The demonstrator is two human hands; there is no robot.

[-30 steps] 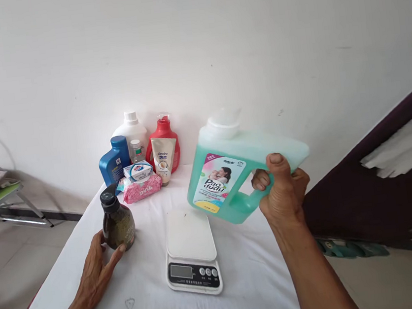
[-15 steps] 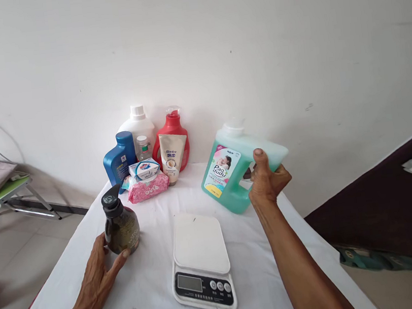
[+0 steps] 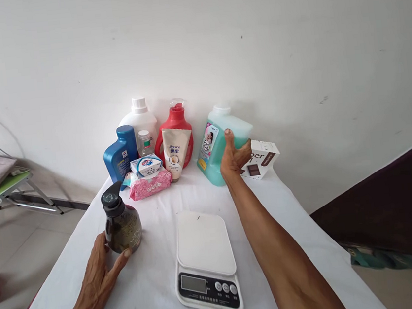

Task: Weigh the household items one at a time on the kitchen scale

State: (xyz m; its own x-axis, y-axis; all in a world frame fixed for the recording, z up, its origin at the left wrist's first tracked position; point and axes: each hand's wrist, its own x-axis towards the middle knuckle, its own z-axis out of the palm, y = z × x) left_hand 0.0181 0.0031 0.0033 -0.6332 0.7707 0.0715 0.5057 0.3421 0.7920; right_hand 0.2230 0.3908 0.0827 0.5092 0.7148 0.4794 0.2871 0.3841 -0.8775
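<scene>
My left hand (image 3: 102, 270) is wrapped round the lower part of a dark pump bottle (image 3: 123, 228), thumb in front and fingers behind it. The bottle stands upright on the white cloth. At the back right, my right hand (image 3: 234, 155) grips the handle of a green detergent jug (image 3: 213, 166), thumb pointing up. The jug leans a little, near the wall; I cannot tell whether its base touches the table. Between my arms lies a white kitchen scale (image 3: 204, 246) with a bare plate and a blank display.
Behind stand a blue bottle (image 3: 120, 157), a white jug (image 3: 138, 118), a small clear bottle (image 3: 145, 144), a red jug (image 3: 176, 120) and a cream tube (image 3: 176, 153). A soap box (image 3: 146, 166) rests on a pink wipes pack (image 3: 152, 184). A white box (image 3: 264, 158) sits behind my right hand.
My right hand has carried the green jug back and left, towards the wall beside the red jug. The white box has come into view. My left hand stays on the pump bottle.
</scene>
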